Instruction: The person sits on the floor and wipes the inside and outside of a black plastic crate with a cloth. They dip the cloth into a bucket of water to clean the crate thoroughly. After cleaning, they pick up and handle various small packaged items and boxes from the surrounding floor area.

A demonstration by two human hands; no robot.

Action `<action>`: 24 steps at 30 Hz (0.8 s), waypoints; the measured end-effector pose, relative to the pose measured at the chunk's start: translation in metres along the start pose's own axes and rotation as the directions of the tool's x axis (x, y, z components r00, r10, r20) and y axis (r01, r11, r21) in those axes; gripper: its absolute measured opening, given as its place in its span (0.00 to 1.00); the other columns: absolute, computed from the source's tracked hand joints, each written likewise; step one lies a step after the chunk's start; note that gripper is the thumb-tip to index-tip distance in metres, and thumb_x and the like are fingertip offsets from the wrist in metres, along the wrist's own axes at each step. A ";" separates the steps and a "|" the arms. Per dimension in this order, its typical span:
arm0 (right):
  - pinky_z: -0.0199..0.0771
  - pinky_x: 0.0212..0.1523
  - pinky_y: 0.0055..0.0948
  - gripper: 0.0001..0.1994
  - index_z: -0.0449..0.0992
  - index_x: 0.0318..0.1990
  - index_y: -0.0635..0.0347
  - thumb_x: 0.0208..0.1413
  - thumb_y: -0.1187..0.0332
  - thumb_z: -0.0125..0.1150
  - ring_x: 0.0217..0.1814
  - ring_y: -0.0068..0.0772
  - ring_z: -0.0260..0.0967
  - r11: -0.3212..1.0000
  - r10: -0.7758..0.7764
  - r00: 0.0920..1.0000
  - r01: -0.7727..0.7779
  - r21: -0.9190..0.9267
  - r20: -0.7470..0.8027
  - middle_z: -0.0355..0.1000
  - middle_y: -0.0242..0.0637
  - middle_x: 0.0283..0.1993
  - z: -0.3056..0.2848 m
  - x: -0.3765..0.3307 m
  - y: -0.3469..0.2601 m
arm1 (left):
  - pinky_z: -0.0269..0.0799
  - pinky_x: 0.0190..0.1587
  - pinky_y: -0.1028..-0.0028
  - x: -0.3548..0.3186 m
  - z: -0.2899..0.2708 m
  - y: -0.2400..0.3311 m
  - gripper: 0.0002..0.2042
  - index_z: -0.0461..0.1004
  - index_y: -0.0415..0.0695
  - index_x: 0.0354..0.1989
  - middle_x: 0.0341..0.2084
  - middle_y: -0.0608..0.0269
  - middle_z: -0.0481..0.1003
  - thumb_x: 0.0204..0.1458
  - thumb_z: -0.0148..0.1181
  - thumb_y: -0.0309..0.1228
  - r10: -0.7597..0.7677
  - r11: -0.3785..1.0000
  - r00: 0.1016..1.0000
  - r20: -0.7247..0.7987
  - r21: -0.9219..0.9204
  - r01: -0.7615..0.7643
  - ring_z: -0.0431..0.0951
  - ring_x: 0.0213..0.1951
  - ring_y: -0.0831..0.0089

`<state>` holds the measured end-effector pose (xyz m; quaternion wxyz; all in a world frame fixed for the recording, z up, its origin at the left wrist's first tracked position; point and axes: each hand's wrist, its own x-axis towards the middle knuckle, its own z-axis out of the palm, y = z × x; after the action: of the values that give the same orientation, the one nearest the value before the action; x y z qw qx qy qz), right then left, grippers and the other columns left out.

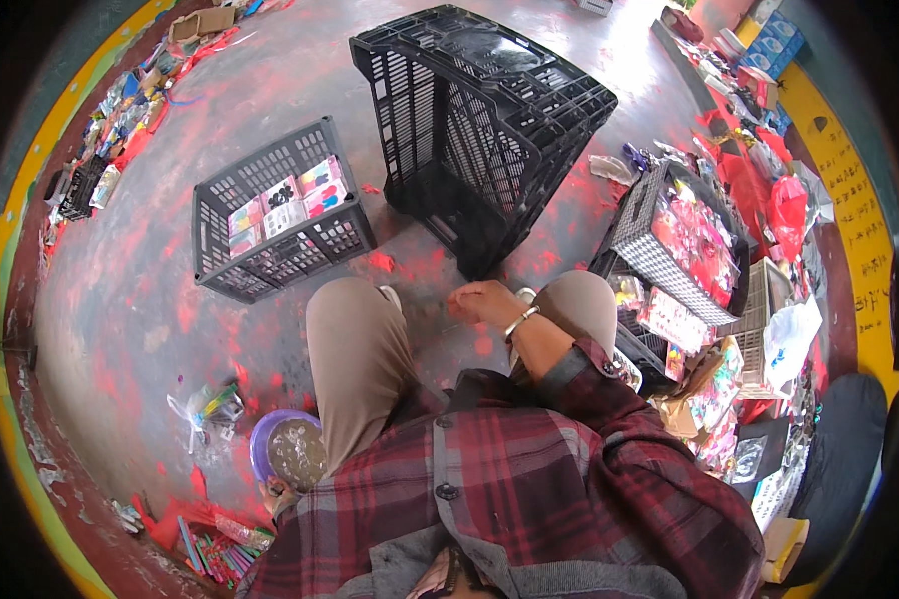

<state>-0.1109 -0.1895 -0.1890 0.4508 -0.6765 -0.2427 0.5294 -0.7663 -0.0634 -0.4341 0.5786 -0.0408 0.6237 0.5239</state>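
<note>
At lower left, left hand [278, 489] at edge of purple basin [259, 442] beside left leg [355, 369]; grip hidden, cannot tell. Right hand [481, 302] loosely curled, contents unclear. Step seems basin handling; next move likely calls for firm, level hold.

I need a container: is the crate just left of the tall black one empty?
Not empty: the grey crate holds colourful packs, visible through its open top.
</note>
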 end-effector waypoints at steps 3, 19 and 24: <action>0.70 0.36 0.24 0.14 0.73 0.42 0.61 0.52 0.64 0.47 0.39 0.24 0.70 1.000 0.025 0.999 -0.025 0.004 0.020 0.73 0.34 0.38 0.000 -0.001 -0.004 | 0.68 0.42 0.55 -0.007 -0.002 0.003 0.11 0.72 0.46 0.34 0.31 0.64 0.74 0.47 0.53 0.38 0.009 1.000 1.000 -0.009 0.024 -0.008 0.72 0.36 0.66; 0.69 0.40 0.26 0.15 0.71 0.45 0.61 0.55 0.64 0.46 0.43 0.27 0.69 0.999 0.044 0.997 -0.044 0.000 0.061 0.73 0.37 0.42 0.002 -0.005 -0.010 | 0.69 0.41 0.58 -0.017 -0.006 0.007 0.10 0.72 0.45 0.34 0.31 0.64 0.74 0.47 0.54 0.37 0.011 0.997 1.000 -0.025 0.082 -0.008 0.72 0.36 0.67; 0.69 0.39 0.26 0.15 0.71 0.45 0.63 0.55 0.65 0.47 0.43 0.27 0.70 0.999 0.046 0.998 -0.046 0.013 0.041 0.72 0.38 0.42 0.002 -0.005 -0.007 | 0.69 0.41 0.59 -0.022 -0.009 0.010 0.10 0.72 0.45 0.34 0.30 0.63 0.74 0.47 0.55 0.37 0.019 0.997 0.999 -0.032 0.080 -0.016 0.72 0.36 0.67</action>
<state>-0.1136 -0.1892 -0.1806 0.4383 -0.6676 -0.2325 0.5551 -0.7714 -0.0776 -0.4130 0.5650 -0.0208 0.6539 0.5028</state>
